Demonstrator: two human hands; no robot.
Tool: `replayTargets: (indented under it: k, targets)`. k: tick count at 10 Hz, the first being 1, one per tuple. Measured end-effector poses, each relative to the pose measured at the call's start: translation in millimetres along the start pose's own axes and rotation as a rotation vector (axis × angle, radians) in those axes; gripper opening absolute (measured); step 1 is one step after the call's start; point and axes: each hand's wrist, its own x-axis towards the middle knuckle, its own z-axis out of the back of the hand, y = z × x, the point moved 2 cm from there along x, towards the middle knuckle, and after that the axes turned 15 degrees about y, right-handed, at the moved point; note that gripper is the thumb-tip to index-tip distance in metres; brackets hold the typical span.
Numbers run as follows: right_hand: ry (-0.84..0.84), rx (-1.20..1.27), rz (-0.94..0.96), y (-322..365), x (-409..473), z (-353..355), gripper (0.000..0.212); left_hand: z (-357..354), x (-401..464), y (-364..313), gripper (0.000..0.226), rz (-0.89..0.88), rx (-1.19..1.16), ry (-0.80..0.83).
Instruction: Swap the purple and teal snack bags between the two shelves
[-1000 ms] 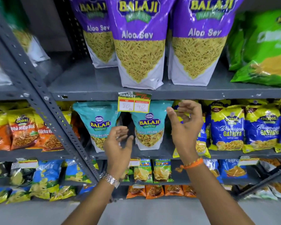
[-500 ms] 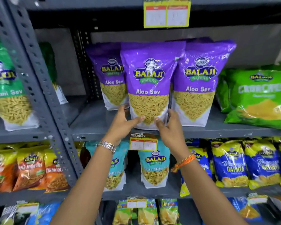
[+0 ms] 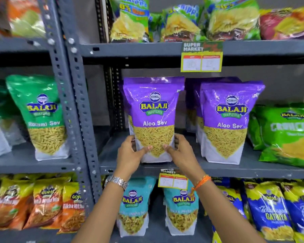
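**Purple Aloo Sev bag now gripped and pulled clear of its neighbours**

Half a second ago both hands were only touching the front purple bag amid a tight cluster of 3. Now the left hand (image 3: 130, 151) and right hand (image 3: 181, 151) are clamped on the lower sides of that purple Aloo Sev bag (image 3: 154, 120), thumbs on its front, and it stands apart at 9 o'clock of the other purple bag (image 3: 226, 123) on the middle shelf (image 3: 253, 168). The teal bags (image 3: 132, 206) wait untouched on the shelf below, so the swap is likely just starting.
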Motion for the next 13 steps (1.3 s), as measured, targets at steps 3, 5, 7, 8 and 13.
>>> replayTargets:
  k: [3,5,7,8,13]
  targets:
    - [0.13,0.05,-0.03,10,23,-51,0.047,51,-7,25,0.07,0.07,0.084,-0.027]
    - [0.131,0.022,-0.056,12,26,-59,0.052,53,-9,16,0.055,0.088,0.131,0.009]
    - [0.113,0.029,-0.058,10,27,-58,0.052,51,-4,13,0.051,0.093,0.177,0.032]
    - [0.116,0.034,-0.061,9,28,-59,0.051,50,-2,14,0.051,0.089,0.183,0.033]
    - [0.125,0.063,-0.06,2,34,-53,0.053,46,4,22,0.056,0.044,0.165,0.016]
